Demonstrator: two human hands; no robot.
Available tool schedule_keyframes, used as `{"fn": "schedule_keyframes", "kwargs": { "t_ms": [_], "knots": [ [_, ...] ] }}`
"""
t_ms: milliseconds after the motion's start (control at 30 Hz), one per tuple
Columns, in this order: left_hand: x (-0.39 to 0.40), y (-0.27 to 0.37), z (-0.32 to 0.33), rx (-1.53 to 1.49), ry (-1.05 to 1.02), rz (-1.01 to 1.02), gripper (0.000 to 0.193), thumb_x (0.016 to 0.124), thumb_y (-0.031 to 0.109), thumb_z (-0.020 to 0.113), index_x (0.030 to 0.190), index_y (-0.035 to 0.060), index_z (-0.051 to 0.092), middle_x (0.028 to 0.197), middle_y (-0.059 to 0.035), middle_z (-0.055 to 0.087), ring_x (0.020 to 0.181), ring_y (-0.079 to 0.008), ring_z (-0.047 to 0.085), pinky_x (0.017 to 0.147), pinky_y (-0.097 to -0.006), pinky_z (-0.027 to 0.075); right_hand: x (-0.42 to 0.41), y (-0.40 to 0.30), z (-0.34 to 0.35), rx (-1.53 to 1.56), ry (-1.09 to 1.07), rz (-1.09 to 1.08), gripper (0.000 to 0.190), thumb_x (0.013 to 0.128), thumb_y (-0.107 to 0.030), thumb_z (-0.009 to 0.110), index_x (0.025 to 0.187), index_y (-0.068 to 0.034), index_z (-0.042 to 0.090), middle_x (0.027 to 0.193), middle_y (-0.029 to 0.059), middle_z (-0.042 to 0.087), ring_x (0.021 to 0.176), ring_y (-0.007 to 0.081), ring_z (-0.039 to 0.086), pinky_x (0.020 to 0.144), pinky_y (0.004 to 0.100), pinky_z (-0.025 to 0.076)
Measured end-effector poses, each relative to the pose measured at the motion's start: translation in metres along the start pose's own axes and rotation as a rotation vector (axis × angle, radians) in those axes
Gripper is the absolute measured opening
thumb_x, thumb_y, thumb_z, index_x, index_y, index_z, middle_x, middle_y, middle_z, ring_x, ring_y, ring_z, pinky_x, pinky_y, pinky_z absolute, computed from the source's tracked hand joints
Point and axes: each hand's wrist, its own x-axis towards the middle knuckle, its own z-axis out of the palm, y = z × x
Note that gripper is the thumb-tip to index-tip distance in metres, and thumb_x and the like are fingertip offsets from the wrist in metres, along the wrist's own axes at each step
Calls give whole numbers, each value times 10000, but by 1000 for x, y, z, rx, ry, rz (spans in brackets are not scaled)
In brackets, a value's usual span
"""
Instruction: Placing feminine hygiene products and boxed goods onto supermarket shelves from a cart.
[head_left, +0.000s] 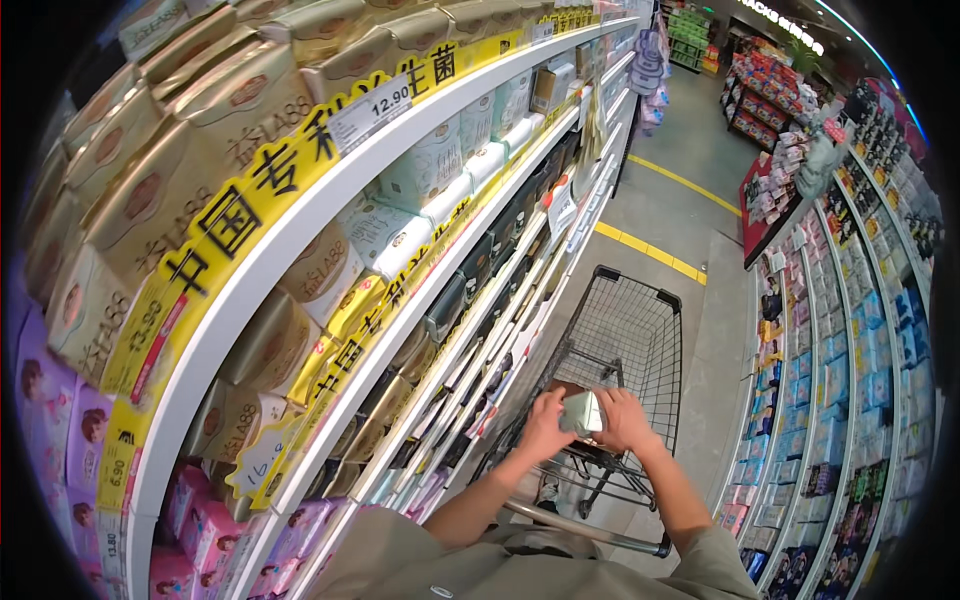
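A small pale green and white packet (582, 414) is held up between my two hands, over the near end of a black wire shopping cart (663, 364). My left hand (546, 424) grips its left side, and my right hand (624, 421) its right side. Part of a brown surface shows behind and below the packet, mostly covered by my hands. The cart's handlebar (585, 531) runs across just in front of my body, beneath my forearms.
Close on my left, a white shelf unit (191, 352) holds gold packs (259, 94), pale green packs (435, 161) and purple packs (86, 427). Shelves of blue packs (836, 382) line the right. Yellow floor strips (651, 253) cross the aisle ahead, near a red display stand (752, 202).
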Motion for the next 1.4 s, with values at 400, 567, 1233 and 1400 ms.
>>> {"fn": "schedule_keyframes", "kwargs": {
  "t_ms": [400,567,1233,1400],
  "knots": [
    [18,75,-126,-1601,40,-149,515,944,520,399,1340,194,443,1286,-38,539,1160,-232,525,925,-448,432,55,-135,-190,-10,358,-653,795,598,-169,773,1311,-56,441,1228,142,525,1150,330,497,997,422,394],
    [31,118,-186,-1657,187,151,554,946,478,460,1385,148,392,1366,-55,456,1237,-238,450,1045,-434,381,89,-170,-227,-260,621,-680,700,666,-166,750,1295,-49,467,1241,141,526,1168,319,492,989,410,416],
    [84,133,-232,-1955,510,282,538,849,389,672,1237,63,491,1216,-78,514,1127,-197,490,998,-325,411,140,-214,-238,-299,881,-592,616,743,-141,702,1319,-121,485,1165,126,555,1051,291,537,867,384,468],
    [80,131,-225,-1909,472,159,634,815,508,662,1232,65,484,1193,-49,485,1101,-157,456,948,-280,385,148,-214,-236,-302,904,-609,604,749,-125,689,1317,-104,485,1190,136,545,1047,303,529,905,377,456]
  ]
}}
